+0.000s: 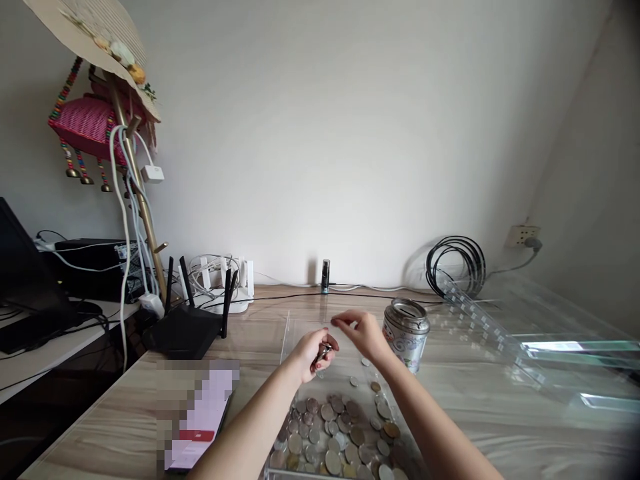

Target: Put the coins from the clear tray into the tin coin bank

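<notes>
My left hand curls around a few dark, shiny coins, held above a clear plastic tray. Just to its right, my right hand has thumb and fingers pinched together near the left fingertips. Whatever lies in that pinch is too small to make out. Many loose coins, silver and some brassy, are spread over the near part of the tray, with a few farther back. Beside my right hand stands a patterned metal coin tin with a slot in its lid.
A black router and a white router stand at left, behind a blurred phone. A small dark bottle is by the wall. Coiled black cable and clear acrylic pieces occupy the right side.
</notes>
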The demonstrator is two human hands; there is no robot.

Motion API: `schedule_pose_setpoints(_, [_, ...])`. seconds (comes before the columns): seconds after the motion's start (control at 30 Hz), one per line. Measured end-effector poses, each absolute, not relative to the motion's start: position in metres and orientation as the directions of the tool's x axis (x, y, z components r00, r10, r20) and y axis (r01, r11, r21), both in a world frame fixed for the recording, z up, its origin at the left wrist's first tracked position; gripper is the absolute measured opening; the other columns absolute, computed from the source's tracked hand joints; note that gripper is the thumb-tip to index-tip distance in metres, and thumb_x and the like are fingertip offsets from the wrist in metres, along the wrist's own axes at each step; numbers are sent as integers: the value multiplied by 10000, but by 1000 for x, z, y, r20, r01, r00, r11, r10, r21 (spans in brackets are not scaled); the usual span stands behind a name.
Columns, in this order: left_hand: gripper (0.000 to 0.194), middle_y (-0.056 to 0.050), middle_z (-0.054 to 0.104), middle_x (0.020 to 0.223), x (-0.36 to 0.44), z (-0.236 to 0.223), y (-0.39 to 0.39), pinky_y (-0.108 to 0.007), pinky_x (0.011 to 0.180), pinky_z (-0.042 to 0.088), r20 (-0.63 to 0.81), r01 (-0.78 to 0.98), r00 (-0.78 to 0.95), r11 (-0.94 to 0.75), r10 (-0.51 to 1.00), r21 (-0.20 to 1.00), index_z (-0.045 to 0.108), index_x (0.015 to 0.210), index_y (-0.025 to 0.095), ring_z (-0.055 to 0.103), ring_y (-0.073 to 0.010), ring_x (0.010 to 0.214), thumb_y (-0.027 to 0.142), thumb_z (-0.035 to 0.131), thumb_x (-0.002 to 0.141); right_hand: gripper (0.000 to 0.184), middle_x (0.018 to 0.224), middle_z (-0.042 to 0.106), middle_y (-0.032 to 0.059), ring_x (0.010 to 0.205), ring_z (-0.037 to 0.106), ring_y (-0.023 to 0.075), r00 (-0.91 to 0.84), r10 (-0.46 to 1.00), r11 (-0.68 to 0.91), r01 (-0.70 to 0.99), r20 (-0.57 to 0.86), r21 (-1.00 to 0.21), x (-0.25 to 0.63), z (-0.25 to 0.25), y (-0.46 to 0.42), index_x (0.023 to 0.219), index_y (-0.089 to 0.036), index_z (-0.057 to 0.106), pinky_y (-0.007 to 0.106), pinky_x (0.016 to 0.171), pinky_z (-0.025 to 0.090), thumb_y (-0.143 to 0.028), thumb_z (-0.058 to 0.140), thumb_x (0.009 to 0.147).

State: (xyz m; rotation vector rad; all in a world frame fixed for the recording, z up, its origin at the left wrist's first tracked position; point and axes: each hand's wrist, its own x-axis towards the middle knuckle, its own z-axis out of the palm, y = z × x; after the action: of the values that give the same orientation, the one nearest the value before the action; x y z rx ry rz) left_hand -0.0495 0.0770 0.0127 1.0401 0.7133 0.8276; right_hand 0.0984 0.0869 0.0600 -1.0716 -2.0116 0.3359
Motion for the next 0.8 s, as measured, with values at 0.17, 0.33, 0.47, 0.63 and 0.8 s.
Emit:
schedule_pose_setpoints(0.17, [126, 61, 373, 453, -50, 11, 79, -197, 326, 28, -192, -240, 549, 374, 813, 896, 433, 696, 139, 218, -10, 271, 223, 355, 644, 268, 811, 613, 38, 740, 515, 159, 106, 725, 236, 890, 681, -390, 162, 101, 90, 824, -230, 627, 248, 624, 360, -373, 429, 713])
schedule_pose_setpoints(0.33, [195, 62, 420, 453, -47, 13, 76, -187, 327, 40, -168, -202, 521, 312, 837, 928, 411, 805, 154, 215, -18, 265, 193, 361, 621, 179, 719, 620, 49, 671, 523, 176, 251, 860, -97, 935, 443, -342, 215, 114, 112, 701, -220, 648, 249, 536, 331, -307, 523, 606])
schedule_pose_setpoints(0.47, [163, 60, 428, 438, -45, 15, 73, -185, 334, 45, -185, -165, 491, 300, 851, 940, 389, 761, 161, 217, -19, 266, 176, 379, 600, 201, 713, 624, 28, 663, 528, 161, 199, 841, -11, 936, 503, -351, 218, 94, 119, 712, -222, 640, 247, 562, 335, -318, 485, 627])
schedule_pose_setpoints(0.63, [142, 51, 451, 471, -44, 16, 73, -175, 352, 61, -206, -142, 480, 307, 853, 941, 401, 737, 154, 252, -9, 289, 179, 424, 599, 224, 713, 621, 30, 731, 522, 179, 163, 806, 46, 941, 569, -336, 215, 83, 113, 712, -216, 633, 260, 622, 334, -334, 451, 654])
schedule_pose_setpoints(0.8, [167, 44, 449, 469, -45, 13, 78, -180, 344, 60, -164, -202, 430, 272, 888, 941, 429, 769, 135, 243, -11, 278, 209, 402, 621, 276, 824, 599, 64, 817, 488, 177, 84, 605, 241, 929, 792, -282, 190, 81, 94, 852, -181, 598, 281, 749, 309, -305, 377, 742])
